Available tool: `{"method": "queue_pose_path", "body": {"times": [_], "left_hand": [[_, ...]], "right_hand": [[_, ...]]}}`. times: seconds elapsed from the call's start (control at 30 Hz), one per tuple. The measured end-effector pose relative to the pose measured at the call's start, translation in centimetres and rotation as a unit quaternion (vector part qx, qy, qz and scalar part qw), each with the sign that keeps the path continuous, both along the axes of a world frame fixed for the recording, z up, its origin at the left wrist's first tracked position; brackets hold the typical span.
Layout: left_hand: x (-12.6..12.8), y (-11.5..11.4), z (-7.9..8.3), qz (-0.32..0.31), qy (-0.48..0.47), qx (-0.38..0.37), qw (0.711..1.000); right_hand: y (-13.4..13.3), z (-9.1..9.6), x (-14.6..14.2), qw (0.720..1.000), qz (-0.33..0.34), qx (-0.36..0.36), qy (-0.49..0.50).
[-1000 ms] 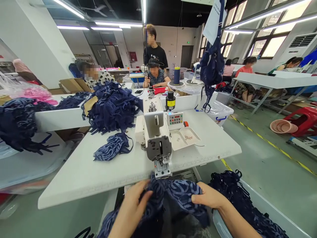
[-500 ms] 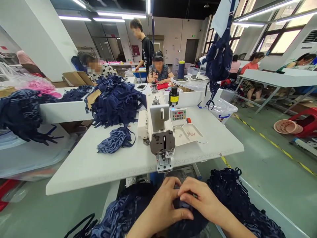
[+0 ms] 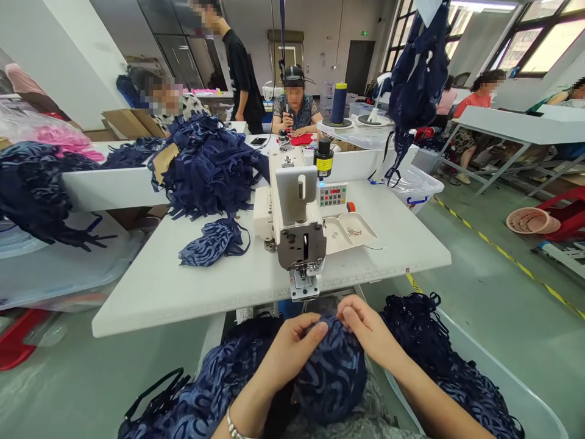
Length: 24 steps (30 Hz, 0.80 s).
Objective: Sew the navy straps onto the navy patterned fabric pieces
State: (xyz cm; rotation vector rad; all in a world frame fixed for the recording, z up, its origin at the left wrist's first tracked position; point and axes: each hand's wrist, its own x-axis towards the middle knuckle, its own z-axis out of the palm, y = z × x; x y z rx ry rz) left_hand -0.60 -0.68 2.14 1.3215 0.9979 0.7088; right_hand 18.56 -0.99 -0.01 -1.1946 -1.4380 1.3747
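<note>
While no cloth shows beneath the needle end of the white sewing machine [image 3: 295, 198], the action is all just below the near edge of the white table [image 3: 150, 299]. Patterned navy garment [image 3: 331, 384], front and centre, hanging before the machine and clear of it! Left hand [image 3: 292, 347] on its upper edge, thumb and fingers pinching the cloth; right hand [image 3: 368, 329] at the other upper corner, thumb and fingertips drawn together on the edge — the exact bit they nip is hidden.

So where do we stand? This piece looks mid-handling: held up by both hands, not laid down, and whether it carries any stitching can't be told. Plenty more on the field — a similar piece [image 3: 210, 244] lies in front of a big navy heap [image 3: 210, 167], another dark heap [image 3: 448, 366] fills the tub [image 3: 525, 390] at right, and more patterned cloth [image 3: 214, 384] bunches low at left. Which are finished and which are waiting, the view doesn't say.
</note>
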Motion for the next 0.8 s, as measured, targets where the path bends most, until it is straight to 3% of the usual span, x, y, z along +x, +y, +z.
{"method": "queue_pose_path", "body": {"times": [0.07, 0.13, 0.3, 0.4, 0.5, 0.6, 0.7, 0.8], "left_hand": [[0.0, 0.1, 0.3, 0.009, 0.022, 0.016, 1.000], [0.2, 0.2, 0.6, -0.017, 0.046, 0.048, 0.998], [0.3, 0.1, 1.8, -0.048, 0.151, 0.115, 0.981], [-0.1, 0.2, 2.6, -0.033, 0.209, 0.139, 0.967], [-0.9, 0.7, 3.2, 0.013, 0.254, 0.179, 0.950], [-1.9, 2.1, 3.3, 0.076, 0.342, 0.245, 0.904], [-2.8, 3.4, 2.7, 0.140, 0.430, 0.357, 0.817], [-3.0, 3.8, 1.3, 0.185, 0.398, 0.497, 0.749]], "right_hand": [[0.1, -0.4, -0.2, 0.996, 0.072, -0.054, 0.010], [0.2, -0.8, -0.7, 0.987, 0.096, -0.108, 0.074], [0.9, -0.4, -2.0, 0.962, 0.035, -0.156, 0.219], [1.8, 0.4, -2.1, 0.952, 0.025, -0.164, 0.258], [3.3, 0.9, -2.6, 0.958, -0.019, -0.119, 0.260], [5.0, 0.6, -4.2, 0.979, -0.075, -0.006, 0.192], [6.1, -0.1, -6.1, 0.984, -0.117, 0.094, 0.096], [6.4, -0.6, -7.2, 0.980, -0.147, 0.120, 0.061]]}}
